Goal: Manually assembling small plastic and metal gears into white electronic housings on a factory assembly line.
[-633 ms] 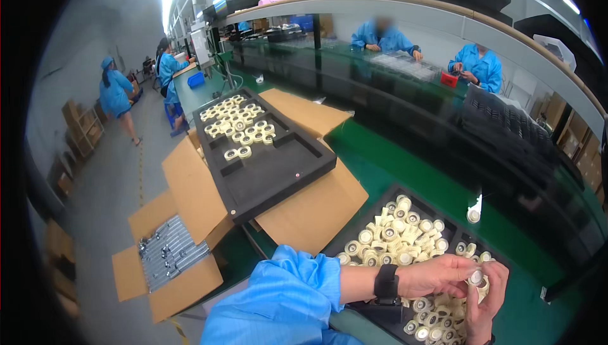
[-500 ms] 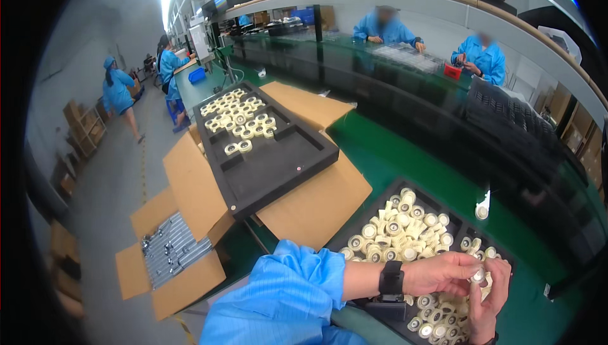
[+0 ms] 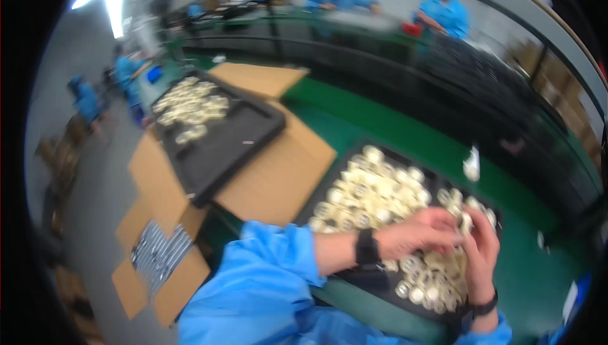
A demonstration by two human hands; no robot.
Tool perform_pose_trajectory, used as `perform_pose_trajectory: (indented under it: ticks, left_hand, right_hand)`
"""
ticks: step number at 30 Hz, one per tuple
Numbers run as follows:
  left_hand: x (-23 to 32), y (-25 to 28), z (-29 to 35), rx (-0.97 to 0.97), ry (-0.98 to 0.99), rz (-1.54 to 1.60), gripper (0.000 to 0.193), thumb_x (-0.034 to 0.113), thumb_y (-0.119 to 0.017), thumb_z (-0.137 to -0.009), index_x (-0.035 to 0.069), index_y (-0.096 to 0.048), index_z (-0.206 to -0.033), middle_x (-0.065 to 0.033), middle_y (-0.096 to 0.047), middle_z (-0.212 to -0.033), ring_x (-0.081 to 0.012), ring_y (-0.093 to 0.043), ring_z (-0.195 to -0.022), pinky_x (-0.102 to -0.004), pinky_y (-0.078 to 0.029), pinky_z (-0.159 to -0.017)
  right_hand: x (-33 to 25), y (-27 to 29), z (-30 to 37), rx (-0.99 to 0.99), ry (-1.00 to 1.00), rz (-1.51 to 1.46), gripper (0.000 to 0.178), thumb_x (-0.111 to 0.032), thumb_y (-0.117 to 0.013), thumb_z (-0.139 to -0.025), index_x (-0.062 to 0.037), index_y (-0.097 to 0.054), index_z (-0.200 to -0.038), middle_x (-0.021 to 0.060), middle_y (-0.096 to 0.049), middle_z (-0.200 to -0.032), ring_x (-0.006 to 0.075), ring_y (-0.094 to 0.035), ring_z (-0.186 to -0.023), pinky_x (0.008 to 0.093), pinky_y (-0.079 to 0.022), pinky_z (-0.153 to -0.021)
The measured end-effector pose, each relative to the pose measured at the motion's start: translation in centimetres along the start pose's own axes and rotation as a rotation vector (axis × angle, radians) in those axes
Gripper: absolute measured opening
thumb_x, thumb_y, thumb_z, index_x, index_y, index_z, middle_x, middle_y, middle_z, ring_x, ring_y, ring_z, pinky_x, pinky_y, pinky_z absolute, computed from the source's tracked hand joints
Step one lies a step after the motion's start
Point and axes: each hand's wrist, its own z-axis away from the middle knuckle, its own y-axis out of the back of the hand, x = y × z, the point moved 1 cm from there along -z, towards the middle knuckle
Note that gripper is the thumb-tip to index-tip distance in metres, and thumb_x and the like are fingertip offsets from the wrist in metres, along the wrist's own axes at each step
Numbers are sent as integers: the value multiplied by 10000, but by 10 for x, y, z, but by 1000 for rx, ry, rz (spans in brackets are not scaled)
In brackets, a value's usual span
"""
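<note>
A small cream plastic gear [image 3: 466,223] is pinched between my two hands above the near black tray [image 3: 425,177]. My right hand [image 3: 482,253] grips it from the right, fingers bent round it. From the left, my left hand [image 3: 421,234] reaches across with curled fingers that meet the gear; motion blur hides the exact contact. Beneath and around both hands, piles of similar cream gears [image 3: 380,186] fill the tray's compartments. A black band circles each wrist.
A second black tray [image 3: 234,148] with cream gears rests on an open cardboard box [image 3: 272,183]. Lower left, another open box [image 3: 174,288] contains metal rods [image 3: 158,250]. A small white item [image 3: 472,164] lies on the green tabletop [image 3: 405,120]. Several people in blue work beyond.
The whole view has shifted, so the trays and boxes sit further left and higher, and it is blurred. Both hands stay together at the gear, which now shows more edge-on.
</note>
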Motion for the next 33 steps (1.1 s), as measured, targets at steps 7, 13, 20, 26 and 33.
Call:
perform_pose_trajectory:
  ticks: [7,13,20,26,33]
  left_hand:
    - [7,-1,-1,-1,14,-38,362,181,-642,-904,1,-549,-1203,-69,-635,-1055,-120,-629,-889,-238,-492,-764]
    - [6,-5,-4,13,23,-69,366,197,-635,-914,5,-551,-1214,-62,-643,-1071,-119,-630,-884,-230,-478,-735]
    - [3,7,7,1,21,-104,359,183,-603,-937,16,-533,-1247,-81,-650,-1100,-142,-653,-881,-249,-502,-760]
    - [-4,-2,-8,-43,12,-43,352,228,-625,-913,30,-537,-1191,-29,-615,-992,-91,-620,-781,-212,-479,-682]
    - [-1,0,0,3,-13,-78,344,241,-621,-897,31,-534,-1155,-24,-607,-972,-76,-606,-761,-209,-470,-653]
  right_hand:
    - [4,9,-16,-175,-196,-590,431,-255,-489,-989,0,-468,-1336,100,-583,-1208,171,-549,-1106,336,-444,-943]
    - [5,17,-15,-171,-260,-689,441,-238,-465,-997,25,-447,-1350,125,-593,-1204,176,-582,-1036,319,-477,-902]
    - [8,2,-16,-165,-211,-661,413,-218,-470,-987,36,-478,-1312,128,-597,-1180,214,-572,-1092,354,-449,-956]
    - [1,10,-9,167,-137,-318,324,-124,-544,-922,31,-546,-1206,48,-576,-1061,103,-567,-896,224,-475,-696]
    - [5,3,-13,153,-99,-313,264,-114,-548,-924,17,-555,-1153,32,-593,-995,74,-567,-791,182,-440,-626]
